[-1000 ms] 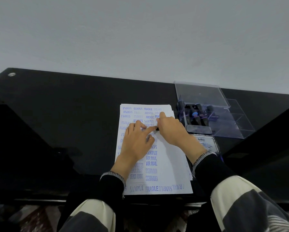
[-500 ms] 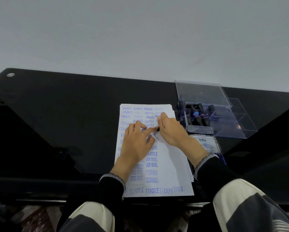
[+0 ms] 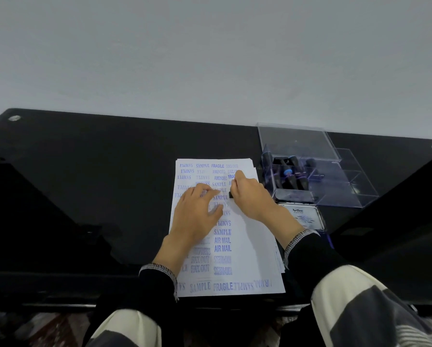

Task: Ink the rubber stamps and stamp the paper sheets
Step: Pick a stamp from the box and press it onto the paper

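We hold the small black rubber stamp (image 3: 230, 195) in our right hand (image 3: 251, 196), fingers curled round it, pressed on the white stamped paper sheet (image 3: 252, 246) at mid-frame. Our left hand (image 3: 196, 211) lies flat with fingers spread just left of it, steadying the sheet. The silver ink pad tin (image 3: 303, 216) sits right of the paper, nearest our right hand.

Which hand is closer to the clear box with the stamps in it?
The right hand. It rests on the paper just left of the clear box, gripping a black stamp. The left hand lies flat farther left on the sheet.
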{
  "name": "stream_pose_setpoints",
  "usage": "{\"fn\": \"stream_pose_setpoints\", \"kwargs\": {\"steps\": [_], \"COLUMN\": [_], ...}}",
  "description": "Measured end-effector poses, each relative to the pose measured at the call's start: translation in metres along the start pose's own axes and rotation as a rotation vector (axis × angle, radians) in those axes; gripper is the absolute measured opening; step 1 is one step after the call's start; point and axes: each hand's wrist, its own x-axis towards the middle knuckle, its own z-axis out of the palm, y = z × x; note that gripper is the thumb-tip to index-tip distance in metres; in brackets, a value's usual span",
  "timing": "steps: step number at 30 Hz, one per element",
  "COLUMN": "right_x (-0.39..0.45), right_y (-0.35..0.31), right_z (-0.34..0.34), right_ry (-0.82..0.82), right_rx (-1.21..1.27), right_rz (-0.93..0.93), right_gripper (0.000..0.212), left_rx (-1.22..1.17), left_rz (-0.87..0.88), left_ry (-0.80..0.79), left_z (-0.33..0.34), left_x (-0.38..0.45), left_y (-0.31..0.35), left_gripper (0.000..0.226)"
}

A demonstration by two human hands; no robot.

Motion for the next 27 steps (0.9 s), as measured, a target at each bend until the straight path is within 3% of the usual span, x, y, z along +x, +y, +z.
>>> {"fn": "stream_pose_setpoints", "kwargs": {"steps": [12, 27], "right_x": [-0.008, 0.008], "right_y": [-0.002, -0.004], "right_z": [0.010, -0.001], "right_ry": [0.093, 0.037], "right_rx": [0.014, 0.032], "right_rz": [-0.012, 0.024], "right_gripper": [0.017, 0.019], "left_rx": [0.097, 0.079], "left_rz": [0.016, -0.002], "left_ry": [0.004, 0.010], "left_z": [-0.002, -0.002], "left_x": [-0.006, -0.006], "left_y": [-0.017, -0.016], "left_gripper": [0.061, 0.053]}}
